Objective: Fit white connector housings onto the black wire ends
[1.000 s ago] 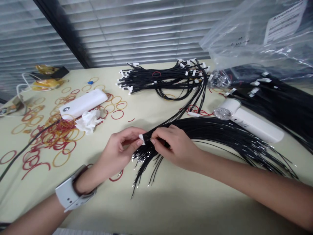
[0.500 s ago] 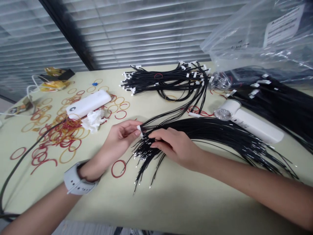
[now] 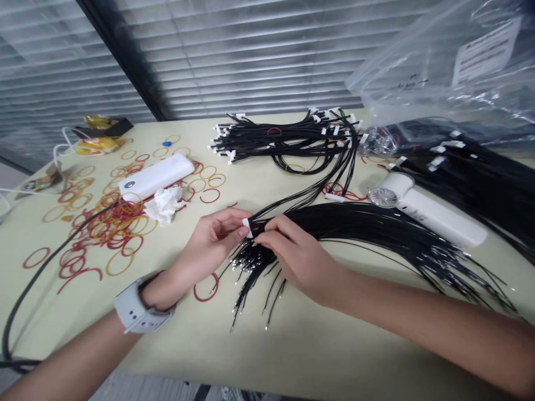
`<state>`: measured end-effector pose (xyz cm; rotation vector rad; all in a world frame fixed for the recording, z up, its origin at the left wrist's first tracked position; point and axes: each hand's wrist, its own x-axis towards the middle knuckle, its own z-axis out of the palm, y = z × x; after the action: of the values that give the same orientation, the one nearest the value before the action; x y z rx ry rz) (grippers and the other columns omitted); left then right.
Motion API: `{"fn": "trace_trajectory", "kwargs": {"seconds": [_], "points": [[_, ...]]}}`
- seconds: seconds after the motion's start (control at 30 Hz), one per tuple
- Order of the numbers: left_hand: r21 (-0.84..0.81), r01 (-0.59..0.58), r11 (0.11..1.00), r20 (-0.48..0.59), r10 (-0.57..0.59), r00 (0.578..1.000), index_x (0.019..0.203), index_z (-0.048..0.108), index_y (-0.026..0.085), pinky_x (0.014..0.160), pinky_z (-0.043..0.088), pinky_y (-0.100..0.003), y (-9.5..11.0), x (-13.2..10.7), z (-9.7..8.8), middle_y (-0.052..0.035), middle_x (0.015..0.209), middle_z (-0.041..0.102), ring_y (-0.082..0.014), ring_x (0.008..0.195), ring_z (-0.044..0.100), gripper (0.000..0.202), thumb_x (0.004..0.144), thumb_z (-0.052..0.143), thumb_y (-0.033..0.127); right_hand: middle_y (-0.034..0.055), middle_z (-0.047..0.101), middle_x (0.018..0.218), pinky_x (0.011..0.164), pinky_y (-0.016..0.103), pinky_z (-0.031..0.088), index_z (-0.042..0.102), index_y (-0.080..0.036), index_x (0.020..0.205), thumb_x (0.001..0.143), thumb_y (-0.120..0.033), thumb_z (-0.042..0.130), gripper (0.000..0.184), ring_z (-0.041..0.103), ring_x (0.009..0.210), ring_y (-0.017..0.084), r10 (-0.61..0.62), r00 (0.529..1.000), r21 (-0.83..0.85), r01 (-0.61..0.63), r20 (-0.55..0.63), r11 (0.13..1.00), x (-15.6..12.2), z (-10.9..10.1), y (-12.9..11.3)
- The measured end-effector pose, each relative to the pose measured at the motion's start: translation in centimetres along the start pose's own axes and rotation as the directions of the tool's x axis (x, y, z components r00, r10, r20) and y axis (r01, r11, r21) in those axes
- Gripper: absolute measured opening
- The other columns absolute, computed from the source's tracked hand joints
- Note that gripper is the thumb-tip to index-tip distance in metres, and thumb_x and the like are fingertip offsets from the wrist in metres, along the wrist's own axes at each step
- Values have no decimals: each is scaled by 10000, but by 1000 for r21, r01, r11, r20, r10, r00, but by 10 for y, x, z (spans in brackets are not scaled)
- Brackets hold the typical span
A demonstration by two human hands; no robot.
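My left hand [image 3: 217,236] pinches a small white connector [image 3: 247,227], from which several black wires run back to the right. Close against it, my right hand [image 3: 298,253] has thumb and forefinger pressed together on the end of a black wire at the connector's edge; the fingers partly hide that end. Beneath both hands lies a thick bundle of loose black wires [image 3: 368,225] with shiny metal terminals [image 3: 251,259] at the near left end. A red rubber band [image 3: 206,288] rests on the table left of the terminals.
Red and yellow rubber bands [image 3: 121,223], a white power bank [image 3: 156,177] and crumpled tissue [image 3: 164,205] lie at left. Behind are cable assemblies with white connectors [image 3: 284,136]. A white handheld fan [image 3: 443,217], more black cables [image 3: 489,178] and a clear plastic bag [image 3: 426,72] are at right.
The right hand's thumb and forefinger have closed together and come up to the connector with a wire end. The whole view has shifted slightly.
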<state>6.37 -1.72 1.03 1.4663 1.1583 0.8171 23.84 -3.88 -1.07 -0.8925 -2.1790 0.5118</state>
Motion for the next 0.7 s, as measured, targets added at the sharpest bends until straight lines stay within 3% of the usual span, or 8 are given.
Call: {"fn": "trace_trajectory", "kwargs": {"seconds": [0.1,0.3,0.7], "points": [[-9,-8,1000,25,8,1000,948,557,123,637,459,-178,-2,-1,1,-40,817,639,-110,732,585,197,764,588,187,60,495,859,734,250,407,522,-143,933,841,-77,353,204,471,792,118,71,995,42,-68,-70,997,2,3,7],[-6,10,1000,49,-10,999,951,555,126,620,449,-175,-2,-1,3,-43,842,642,-110,742,585,183,778,573,182,-24,544,747,628,183,381,453,-179,941,814,-125,463,138,498,674,66,249,965,127,-238,-83,963,3,-1,8],[-58,29,998,60,-26,998,951,553,104,660,463,-167,-1,-1,4,-65,888,644,-107,767,593,193,768,582,161,-11,546,797,656,181,396,424,-178,932,806,-102,445,148,515,720,70,182,978,113,-171,-100,979,1,-1,5]]}}
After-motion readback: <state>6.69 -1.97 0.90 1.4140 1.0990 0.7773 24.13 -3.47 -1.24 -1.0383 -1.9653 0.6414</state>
